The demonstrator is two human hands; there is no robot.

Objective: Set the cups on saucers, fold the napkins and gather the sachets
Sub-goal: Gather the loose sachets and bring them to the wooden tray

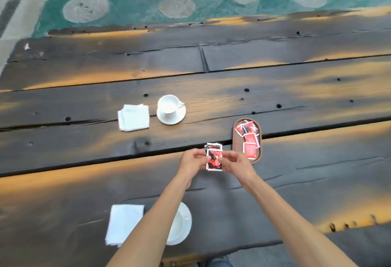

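Far side: napkin (133,117) left of cup (168,103) on saucer (171,116). Tray (247,140) with sachets (249,139) at right. Near side: napkin (124,224) left of saucer (184,223).

A dark plank table (296,192) is seen. At the far side a folded napkin (133,118) is laid just beside a saucer (171,116). A second napkin (124,224) and second saucer (185,222) are set at the near edge. A wooden tray (236,139) is placed right of centre.

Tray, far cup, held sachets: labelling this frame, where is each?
Tray (235,139): head view, bare left rim.
Far cup (168,102): head view, inner bowl.
Held sachets (214,157): head view, front sachet's face.
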